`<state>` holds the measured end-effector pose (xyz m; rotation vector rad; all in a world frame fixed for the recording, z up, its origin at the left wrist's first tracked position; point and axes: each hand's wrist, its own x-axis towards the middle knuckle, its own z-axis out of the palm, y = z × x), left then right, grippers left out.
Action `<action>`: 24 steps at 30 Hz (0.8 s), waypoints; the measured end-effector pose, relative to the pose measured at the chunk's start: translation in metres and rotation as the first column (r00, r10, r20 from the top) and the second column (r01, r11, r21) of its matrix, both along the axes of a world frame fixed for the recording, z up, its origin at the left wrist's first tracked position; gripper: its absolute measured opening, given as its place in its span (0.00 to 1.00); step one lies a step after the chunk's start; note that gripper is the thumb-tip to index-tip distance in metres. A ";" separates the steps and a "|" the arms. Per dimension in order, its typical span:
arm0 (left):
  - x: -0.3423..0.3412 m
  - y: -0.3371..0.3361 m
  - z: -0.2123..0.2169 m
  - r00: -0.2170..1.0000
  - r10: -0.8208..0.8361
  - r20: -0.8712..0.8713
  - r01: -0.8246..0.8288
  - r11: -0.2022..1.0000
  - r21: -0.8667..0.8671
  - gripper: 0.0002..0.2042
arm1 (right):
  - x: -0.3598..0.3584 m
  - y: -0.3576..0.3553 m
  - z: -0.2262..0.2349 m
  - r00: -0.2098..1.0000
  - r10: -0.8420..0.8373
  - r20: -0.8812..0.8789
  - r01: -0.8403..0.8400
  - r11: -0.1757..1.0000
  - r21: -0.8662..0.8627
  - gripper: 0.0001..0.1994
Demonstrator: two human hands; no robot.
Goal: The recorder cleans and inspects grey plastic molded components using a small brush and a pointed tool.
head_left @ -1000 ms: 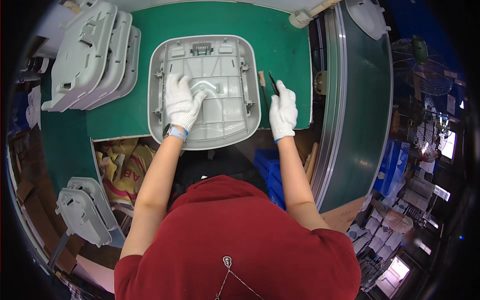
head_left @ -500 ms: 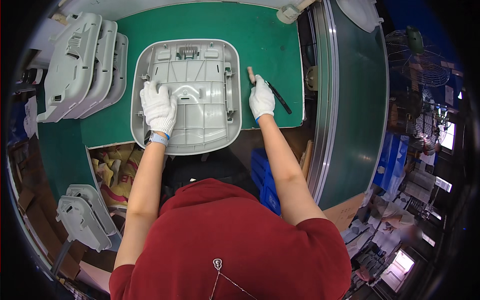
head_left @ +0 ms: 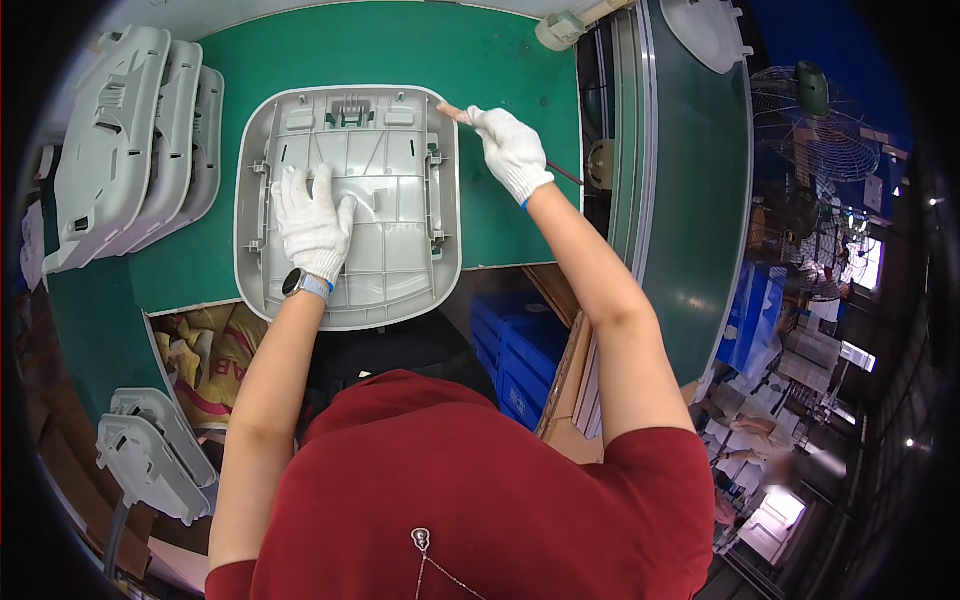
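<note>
A light grey plastic panel (head_left: 395, 250) with raised ribs and rounded corners lies on the green tabletop, ribbed side up. My left hand (head_left: 313, 225), in a white knit glove, rests flat on its left middle part with fingers spread. At the panel's upper right corner is my gloved right hand (head_left: 512, 150), closed round a thin dark pen-like tool (head_left: 566, 174), whose rear end sticks out behind the hand. From the front of this hand a tan tip (head_left: 453, 112) reaches the panel's rim; I cannot tell whether it is a finger or part of the tool.
Several similar grey panels (head_left: 108, 150) stand stacked at the left of the green table (head_left: 520, 70). More grey parts (head_left: 150, 450) sit lower left. Blue crates (head_left: 520, 350) are below the table edge. A metal-edged green surface (head_left: 695, 220) runs along the right, with fans beyond.
My right hand has moved up and left from the tabletop to the panel's upper right corner, carrying the tool. My left hand stays on the panel. The whole view has shifted slightly.
</note>
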<state>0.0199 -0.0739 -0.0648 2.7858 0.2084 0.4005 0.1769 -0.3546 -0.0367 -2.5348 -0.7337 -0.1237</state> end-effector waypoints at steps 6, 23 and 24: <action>-0.005 0.004 -0.005 1.000 0.013 0.028 -0.013 1.000 0.011 0.30 | -0.084 -0.023 -0.010 0.991 0.035 -0.126 -0.022 0.995 0.098 0.11; -0.001 0.005 -0.008 1.000 0.010 0.028 -0.010 1.000 0.011 0.32 | -0.156 0.041 0.078 0.814 0.416 -0.405 -0.463 0.886 -0.020 0.16; -0.001 0.005 -0.009 1.000 0.004 0.025 -0.004 1.000 0.019 0.32 | -0.162 0.039 0.082 0.798 0.402 -0.448 -0.491 0.866 -0.097 0.15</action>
